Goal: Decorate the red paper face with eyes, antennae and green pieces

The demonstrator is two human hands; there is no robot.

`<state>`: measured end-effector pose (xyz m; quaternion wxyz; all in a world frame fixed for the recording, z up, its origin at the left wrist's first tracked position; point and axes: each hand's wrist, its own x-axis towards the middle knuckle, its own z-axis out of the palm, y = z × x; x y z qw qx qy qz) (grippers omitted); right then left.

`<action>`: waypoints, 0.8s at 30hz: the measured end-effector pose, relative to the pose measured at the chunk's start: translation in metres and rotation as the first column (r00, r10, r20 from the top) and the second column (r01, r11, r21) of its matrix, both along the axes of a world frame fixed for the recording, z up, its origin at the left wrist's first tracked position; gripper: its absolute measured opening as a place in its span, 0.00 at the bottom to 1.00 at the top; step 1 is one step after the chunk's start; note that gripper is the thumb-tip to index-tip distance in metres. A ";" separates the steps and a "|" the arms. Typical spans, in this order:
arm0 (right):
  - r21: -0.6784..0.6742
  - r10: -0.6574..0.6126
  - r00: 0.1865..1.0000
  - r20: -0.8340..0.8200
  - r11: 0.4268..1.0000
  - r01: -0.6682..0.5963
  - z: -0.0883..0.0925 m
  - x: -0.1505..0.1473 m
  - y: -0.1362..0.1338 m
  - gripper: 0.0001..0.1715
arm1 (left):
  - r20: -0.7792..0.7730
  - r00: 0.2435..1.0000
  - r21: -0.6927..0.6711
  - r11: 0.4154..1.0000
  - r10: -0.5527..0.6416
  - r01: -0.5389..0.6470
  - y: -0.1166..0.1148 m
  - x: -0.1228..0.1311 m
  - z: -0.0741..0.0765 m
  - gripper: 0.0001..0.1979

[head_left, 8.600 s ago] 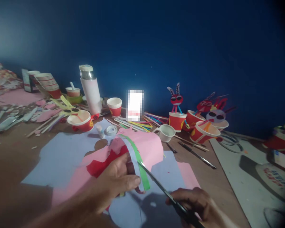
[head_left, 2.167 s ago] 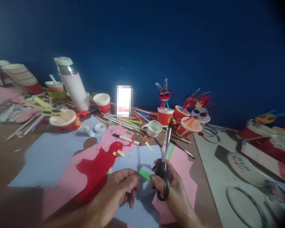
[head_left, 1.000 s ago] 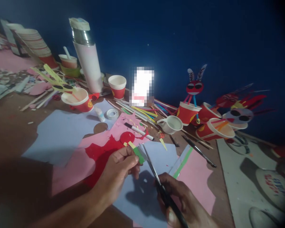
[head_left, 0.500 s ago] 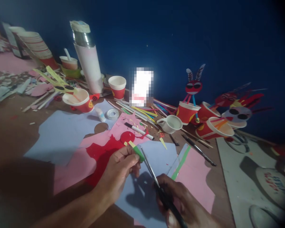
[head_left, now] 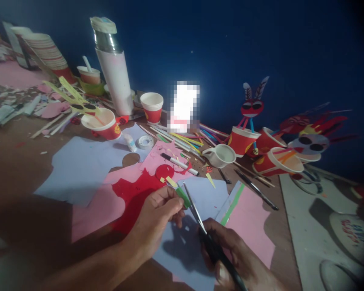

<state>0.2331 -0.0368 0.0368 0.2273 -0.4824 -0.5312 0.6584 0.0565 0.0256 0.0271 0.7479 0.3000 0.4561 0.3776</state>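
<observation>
Between the thumb and fingers of my left hand [head_left: 162, 210] is a small piece of green paper [head_left: 183, 197]. My right hand [head_left: 230, 246] grips black-handled scissors [head_left: 197, 211], their blades slightly apart and beside the green paper's right edge. Whether the blades touch the paper I cannot tell. Below both hands lies a light blue paper sheet [head_left: 204, 188], overlapping pink paper [head_left: 255, 218] at the right. Red paper [head_left: 133, 198] with a cut outline rests under and left of my left hand, and a red paper disc [head_left: 164, 171] lies just beyond it.
A black-capped marker [head_left: 180, 163], a pen [head_left: 256, 189] and a white cup [head_left: 220, 155] lie beyond my hands. Paper cups with decorated figures [head_left: 244, 139] stand at the back right. A tall white flask [head_left: 113, 76] and stacked cups [head_left: 48, 54] stand at the back left.
The scissor blades, a little apart before, have opened slightly wider beside the green paper. The whole view has shifted slightly; both hands keep their holds.
</observation>
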 end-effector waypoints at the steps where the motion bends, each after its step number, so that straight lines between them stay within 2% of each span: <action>1: 0.001 -0.001 1.000 -0.004 1.000 0.001 0.000 0.000 0.000 0.33 | -0.003 1.000 0.000 1.000 -0.002 0.002 0.000 0.000 0.001 0.06; 5: 0.012 -0.011 1.000 -0.019 1.000 0.011 -0.001 -0.001 -0.001 0.29 | 0.027 0.999 -0.021 1.000 0.020 -0.019 0.000 0.001 0.003 0.06; 10: 0.004 -0.030 0.999 0.024 1.000 0.030 0.000 -0.003 0.000 0.20 | 0.157 0.977 -0.109 0.986 0.144 -0.128 0.000 0.005 0.001 0.05; 15: -0.012 -0.042 0.999 0.012 0.999 0.042 -0.002 -0.005 -0.001 0.24 | 0.181 0.975 -0.108 0.988 0.132 -0.114 -0.002 0.005 -0.001 0.05; 24: -0.129 -0.117 0.980 -0.163 0.987 0.096 -0.005 -0.003 -0.002 0.35 | 0.174 0.983 -0.114 0.993 0.050 -0.030 -0.004 0.005 0.000 0.05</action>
